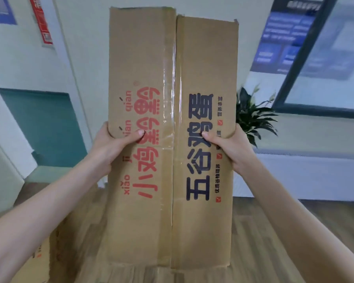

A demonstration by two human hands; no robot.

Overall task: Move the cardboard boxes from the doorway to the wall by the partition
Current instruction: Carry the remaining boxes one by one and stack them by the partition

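Head view: both hands, left [112,146] and right [231,148], are gripping the cardboard box [172,129] edges; keeping it level and grips even seems best.

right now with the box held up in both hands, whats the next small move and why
Probably lower the cardboard box a little before walking on. The left hand and right hand grip its side edges, and it stands tall in front of the view, hiding most of the floor and wall ahead.
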